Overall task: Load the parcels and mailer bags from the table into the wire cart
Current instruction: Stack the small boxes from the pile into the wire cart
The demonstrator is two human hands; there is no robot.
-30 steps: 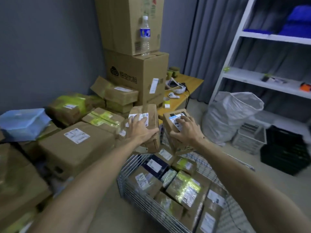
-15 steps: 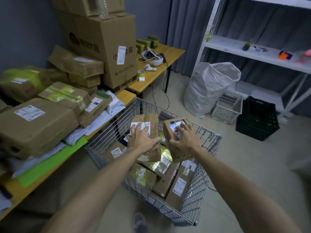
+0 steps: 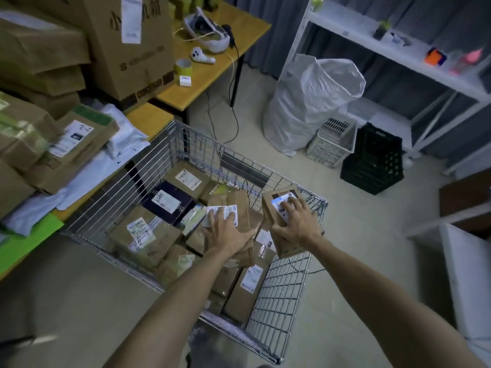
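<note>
My left hand (image 3: pixel 225 231) grips a brown paper-wrapped parcel (image 3: pixel 243 208) with a white label, held over the middle of the wire cart (image 3: pixel 281 301). My right hand (image 3: pixel 295 224) grips a small cardboard box (image 3: pixel 273 205) with a printed label, held over the cart's right side near its rim. The cart holds several brown parcels and a dark box (image 3: pixel 170 201). More parcels (image 3: pixel 71 144) and white mailer bags (image 3: pixel 125 131) lie on the wooden table (image 3: pixel 148 118) at the left.
Large cardboard boxes (image 3: pixel 125 43) are stacked at the back left. A white headset (image 3: pixel 207 33) and tape roll (image 3: pixel 183 67) sit on the far table. A white sack (image 3: pixel 310 102), white basket (image 3: pixel 332 140) and black crate (image 3: pixel 372 166) stand on the floor by the shelving (image 3: pixel 372 46).
Both hands have carried their parcels from the table side to over the cart and lower into it. My view has tilted further down onto the cart.
</note>
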